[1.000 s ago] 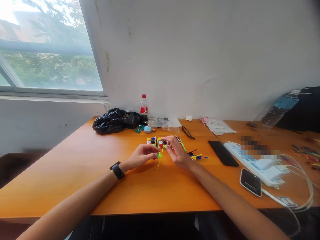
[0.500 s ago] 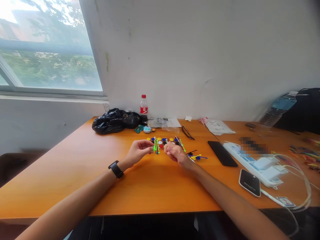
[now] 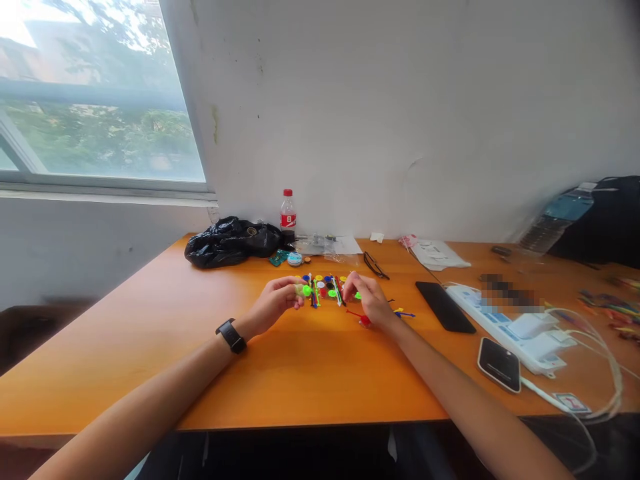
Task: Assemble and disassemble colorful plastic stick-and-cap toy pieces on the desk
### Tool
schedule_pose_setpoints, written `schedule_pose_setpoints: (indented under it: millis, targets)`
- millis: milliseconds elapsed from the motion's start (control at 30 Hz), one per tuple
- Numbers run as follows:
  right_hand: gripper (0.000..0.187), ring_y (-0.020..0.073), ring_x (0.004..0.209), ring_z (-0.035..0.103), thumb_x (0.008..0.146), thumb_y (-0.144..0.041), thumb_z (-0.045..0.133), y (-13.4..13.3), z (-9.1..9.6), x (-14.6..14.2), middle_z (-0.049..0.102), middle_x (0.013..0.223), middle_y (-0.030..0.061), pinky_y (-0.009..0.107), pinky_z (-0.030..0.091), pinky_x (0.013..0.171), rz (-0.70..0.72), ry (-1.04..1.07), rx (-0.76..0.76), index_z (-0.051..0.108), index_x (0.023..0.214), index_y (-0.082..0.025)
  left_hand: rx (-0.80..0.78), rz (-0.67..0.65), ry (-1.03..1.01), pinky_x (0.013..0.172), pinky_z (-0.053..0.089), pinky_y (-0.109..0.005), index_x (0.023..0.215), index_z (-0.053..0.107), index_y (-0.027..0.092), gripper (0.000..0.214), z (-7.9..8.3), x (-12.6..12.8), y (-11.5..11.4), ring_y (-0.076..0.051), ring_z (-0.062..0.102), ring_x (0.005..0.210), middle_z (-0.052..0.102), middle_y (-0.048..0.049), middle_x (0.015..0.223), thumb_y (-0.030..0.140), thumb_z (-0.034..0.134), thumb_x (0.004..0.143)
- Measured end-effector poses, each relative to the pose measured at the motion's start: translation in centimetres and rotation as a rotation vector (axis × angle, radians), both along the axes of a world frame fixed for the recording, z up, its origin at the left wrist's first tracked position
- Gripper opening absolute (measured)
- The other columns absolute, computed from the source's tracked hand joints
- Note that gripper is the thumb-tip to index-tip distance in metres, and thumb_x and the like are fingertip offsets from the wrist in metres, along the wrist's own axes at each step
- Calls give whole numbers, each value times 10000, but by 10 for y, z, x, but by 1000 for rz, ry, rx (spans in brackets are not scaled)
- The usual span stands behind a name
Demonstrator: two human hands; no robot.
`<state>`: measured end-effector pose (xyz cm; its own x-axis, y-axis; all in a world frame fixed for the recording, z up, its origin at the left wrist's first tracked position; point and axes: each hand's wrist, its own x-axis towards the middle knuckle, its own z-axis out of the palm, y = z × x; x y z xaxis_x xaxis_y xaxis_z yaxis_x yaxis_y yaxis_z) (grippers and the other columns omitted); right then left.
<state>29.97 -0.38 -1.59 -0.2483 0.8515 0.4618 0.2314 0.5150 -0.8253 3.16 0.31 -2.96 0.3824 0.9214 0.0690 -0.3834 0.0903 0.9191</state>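
Note:
Between the thumb and fingers of my left hand [image 3: 277, 301] is a small round bright green plastic disc [image 3: 307, 291]. My right hand [image 3: 371, 301] is closed, its fingers bent down at the right end of the plastic pieces; what they pinch is hidden or too small to name. A green disc [image 3: 358, 295] shows by those fingers. Rows of coloured discs [image 3: 321, 285] lie between the hands, with thin plastic arrows [image 3: 338, 291] among them. Just under my right hand lies a red arrow with a round red base [image 3: 365, 321]. More blue and yellow arrows [image 3: 404, 313] lie to its right.
A black plastic bag [image 3: 233, 241], a cola bottle [image 3: 287, 215] and clear packaging [image 3: 330, 245] stand along the wall. Glasses [image 3: 375, 265] lie behind my right hand. Rightward are a black phone [image 3: 444, 307], a power strip [image 3: 510, 333] and a charging phone [image 3: 500, 365].
The green disc now shows in my left hand. My right hand has shifted slightly right with its fingers bent down, and the red arrow piece has come into view beneath it.

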Motion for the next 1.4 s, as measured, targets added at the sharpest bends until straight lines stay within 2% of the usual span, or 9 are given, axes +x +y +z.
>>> schedule_pose_setpoints:
  millis: [267, 433, 567, 700, 833, 967, 1033, 1200, 1400]
  targets:
    - [635, 163, 620, 548, 1032, -645, 517, 13, 2, 17, 618, 630, 28, 315, 436, 670, -90, -2, -41, 663, 614, -190, -150, 15, -253, 789, 575, -230, 1073, 724, 130, 196, 8, -14, 9, -141, 707, 828, 749, -87, 948, 219, 763, 903]
    - [655, 156, 599, 533, 1022, -665, 516, 16, -3, 18, 615, 617, 32, 313, 430, 647, -99, 37, -78, 666, 599, -188, -278, -80, -243, 669, 559, -277, 1134, 729, 105, 600, 12, -14, 7, -194, 704, 797, 742, -154, 1021, 664, 604, 958]
    - [652, 155, 596, 529, 1029, -659, 512, 13, -1, 15, 614, 621, 33, 312, 422, 635, -72, 23, -88, 673, 608, -187, -196, -116, -37, 434, 278, -181, 856, 660, 150, 488, 12, -9, 1, -50, 402, 456, 575, 8, 652, 633, 723, 899]
    - [646, 151, 585, 501, 1042, -637, 498, 10, 4, 15, 587, 616, 26, 310, 391, 613, -89, 9, -60, 669, 610, -188, -27, -140, 224, 427, 83, -226, 655, 493, 187, 556, 10, -4, -6, -53, 185, 417, 340, 71, 472, 630, 674, 938]
    - [634, 153, 582, 483, 1063, -599, 467, 9, 7, 17, 573, 616, 22, 317, 367, 617, -120, -95, 4, 642, 608, -193, 84, -196, 285, 479, 170, -237, 636, 504, 177, 548, 11, -2, -10, -78, 256, 486, 349, 48, 509, 590, 591, 986]
    - [591, 149, 588, 449, 1041, -529, 537, 9, 6, 18, 495, 579, 7, 322, 322, 627, -186, -381, 212, 549, 554, -195, 93, -257, 234, 582, 347, -226, 875, 685, 165, 133, 9, 1, -13, -92, 413, 637, 531, 8, 756, 273, 741, 824]
    - [570, 145, 587, 442, 1034, -494, 546, 10, 4, 19, 484, 574, 6, 319, 307, 619, -210, -490, 250, 543, 550, -192, 150, -257, 246, 689, 444, -252, 978, 733, 168, 181, 6, 3, -14, -122, 526, 769, 630, -39, 932, 220, 741, 804]
    - [446, 127, 567, 463, 952, -450, 640, 10, 5, 26, 572, 577, 2, 287, 315, 586, -109, -629, 155, 602, 595, -186, 251, -249, 261, 948, 535, -367, 1173, 735, 169, 359, -9, 9, -13, -195, 679, 983, 724, -95, 1123, 332, 825, 866]
    - [360, 137, 573, 549, 814, -456, 771, 7, 21, 42, 671, 639, 18, 255, 339, 529, 50, -720, -59, 638, 618, -185, 387, -174, 426, 891, 574, -363, 1138, 768, 147, 433, -22, 10, -11, -227, 722, 941, 777, -124, 1064, 441, 861, 834]
